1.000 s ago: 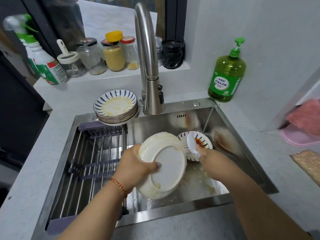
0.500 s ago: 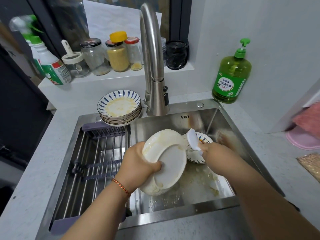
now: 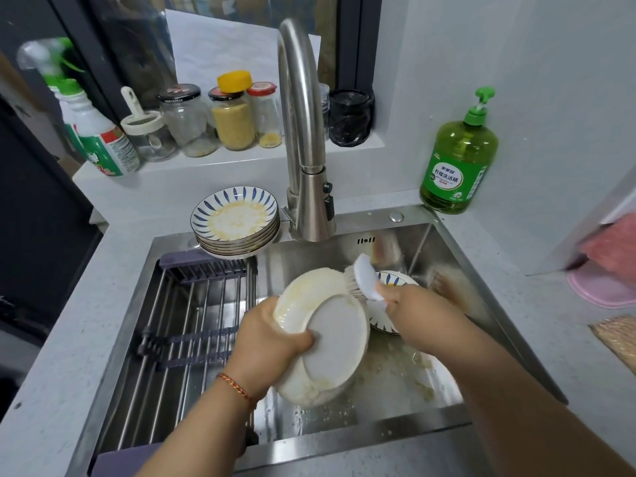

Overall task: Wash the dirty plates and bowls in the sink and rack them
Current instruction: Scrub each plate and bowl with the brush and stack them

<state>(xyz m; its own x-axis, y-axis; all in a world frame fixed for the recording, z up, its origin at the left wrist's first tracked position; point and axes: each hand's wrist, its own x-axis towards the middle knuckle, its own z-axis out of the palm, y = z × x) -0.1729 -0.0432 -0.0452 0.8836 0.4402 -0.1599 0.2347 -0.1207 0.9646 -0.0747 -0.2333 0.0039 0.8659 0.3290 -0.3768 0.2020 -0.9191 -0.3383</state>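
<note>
My left hand (image 3: pixel 272 342) grips a white plate (image 3: pixel 327 342) by its left rim, tilted with its underside toward me, above the steel sink (image 3: pixel 395 383). My right hand (image 3: pixel 409 304) holds a white dish brush (image 3: pixel 364 277) whose bristles touch the plate's upper rim. A blue-patterned bowl (image 3: pixel 382 318) lies in the sink behind the plate, partly hidden by my right hand. A stack of dirty blue-striped plates (image 3: pixel 235 220) stands on the sink's back left corner.
A roll-up drying rack (image 3: pixel 179 339) covers the left half of the sink. The faucet (image 3: pixel 306 139) arches over the back rim. A green soap bottle (image 3: pixel 459 156) stands at the back right. Jars and a spray bottle (image 3: pixel 89 132) line the sill.
My right hand lifted the brush from the bowl in the sink up to the plate's upper rim. The plate stays tilted in my left hand.
</note>
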